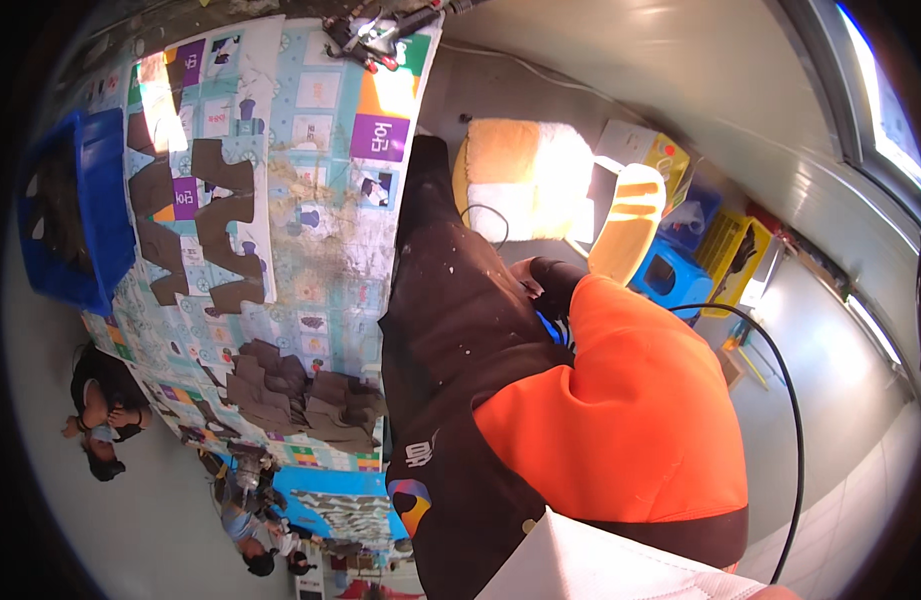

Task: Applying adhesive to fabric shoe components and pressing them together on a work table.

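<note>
Head view: takes in dark pieces (pixel 225 215) on a printed table cover (pixel 325 250), left of the right hand (pixel 525 278).
Starts at a blue crate (pixel 110 215); crosses the pieces, zigzag and heaped; finds Korean print on purple labels (pixel 382 137); passes white lettering (pixel 418 455) on a dark jacket (pixel 480 490), then that hand beside dark trousers (pixel 455 280), cannot tell if gripping anything; ends at a yellow crate (pixel 725 268).

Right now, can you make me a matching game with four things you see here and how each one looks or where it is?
1. Sleeve
2. Square cushion
3. Cut pieces
4. Long cable

A. On the patterned table cover
B. Thin, black and curved
C. Bright orange
D. Fluffy, with white and yellowish patches

Pairs: 1-C, 2-D, 3-A, 4-B
</note>
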A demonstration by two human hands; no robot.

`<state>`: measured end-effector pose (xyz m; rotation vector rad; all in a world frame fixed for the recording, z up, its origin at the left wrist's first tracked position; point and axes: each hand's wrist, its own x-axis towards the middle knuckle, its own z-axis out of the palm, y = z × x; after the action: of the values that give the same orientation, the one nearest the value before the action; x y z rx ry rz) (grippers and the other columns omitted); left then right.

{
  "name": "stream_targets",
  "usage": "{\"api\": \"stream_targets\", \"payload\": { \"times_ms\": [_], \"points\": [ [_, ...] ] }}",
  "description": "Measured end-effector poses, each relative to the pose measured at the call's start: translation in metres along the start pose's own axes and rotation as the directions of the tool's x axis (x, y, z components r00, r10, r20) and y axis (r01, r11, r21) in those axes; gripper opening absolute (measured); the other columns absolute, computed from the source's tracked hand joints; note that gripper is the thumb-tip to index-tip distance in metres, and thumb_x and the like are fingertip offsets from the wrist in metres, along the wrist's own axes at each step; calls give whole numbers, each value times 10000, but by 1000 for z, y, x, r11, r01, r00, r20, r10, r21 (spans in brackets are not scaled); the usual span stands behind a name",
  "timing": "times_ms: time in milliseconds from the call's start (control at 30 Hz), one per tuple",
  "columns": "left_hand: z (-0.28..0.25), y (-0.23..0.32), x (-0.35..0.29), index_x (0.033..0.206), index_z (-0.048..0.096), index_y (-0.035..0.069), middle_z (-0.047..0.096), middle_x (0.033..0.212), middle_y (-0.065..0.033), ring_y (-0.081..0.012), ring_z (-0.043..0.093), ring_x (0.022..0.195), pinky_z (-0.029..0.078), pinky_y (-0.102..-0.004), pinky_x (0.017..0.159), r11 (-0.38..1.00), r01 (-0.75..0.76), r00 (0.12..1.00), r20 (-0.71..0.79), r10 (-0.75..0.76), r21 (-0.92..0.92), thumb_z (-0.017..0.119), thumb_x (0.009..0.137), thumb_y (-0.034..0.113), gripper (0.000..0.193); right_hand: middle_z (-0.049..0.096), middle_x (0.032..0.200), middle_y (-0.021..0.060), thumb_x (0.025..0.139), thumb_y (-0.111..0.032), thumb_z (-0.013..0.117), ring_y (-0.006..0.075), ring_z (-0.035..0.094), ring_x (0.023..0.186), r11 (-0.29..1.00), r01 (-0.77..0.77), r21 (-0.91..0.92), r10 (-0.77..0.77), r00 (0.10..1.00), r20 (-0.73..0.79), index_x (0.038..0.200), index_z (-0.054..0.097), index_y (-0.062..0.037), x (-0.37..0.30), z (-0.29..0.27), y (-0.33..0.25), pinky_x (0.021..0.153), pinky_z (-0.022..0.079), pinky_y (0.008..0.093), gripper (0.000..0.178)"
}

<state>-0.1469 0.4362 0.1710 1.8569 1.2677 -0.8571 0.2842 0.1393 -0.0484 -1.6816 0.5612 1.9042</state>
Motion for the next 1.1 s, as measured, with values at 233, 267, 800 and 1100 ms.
{"api": "stream_targets", "payload": {
  "times_ms": [233,267,800,1100],
  "points": [
    [-3,4,-13,1039,646,12,654,1045,-214,-368,613,1031,496,-424,895,999,-10,990,143,6,30,588,928,253,271,607,1251,226,932,-542,465,324,572,1166,753,-63,655,-110,969,220,1276,560,16,29,14,-12,1034,413,426,663],
    [0,6,-14,1038,646,13,655,1044,-214,-368,614,1030,496,-424,894,1000,-15,987,158,10,25,588,928,254,271,612,1245,224,934,-539,464,322,576,1162,689,-80,720,-140,961,240,1270,566,16,31,8,-15,1030,418,423,656],
    [116,68,-22,1028,654,29,662,1032,-212,-369,621,1019,499,-427,887,976,-58,854,495,158,-212,586,926,265,266,408,628,-39,951,-129,559,79,393,511,666,16,746,-217,961,174,1079,527,-71,-186,-165,-27,497,350,233,144],
    [188,115,22,1023,658,37,665,1025,-212,-370,625,1014,501,-429,883,924,-40,783,563,265,-380,585,925,271,263,663,843,112,937,-307,540,193,627,681,666,116,-737,-156,988,15,936,617,-2,-198,-258,-48,580,471,260,314]
  ]
}}
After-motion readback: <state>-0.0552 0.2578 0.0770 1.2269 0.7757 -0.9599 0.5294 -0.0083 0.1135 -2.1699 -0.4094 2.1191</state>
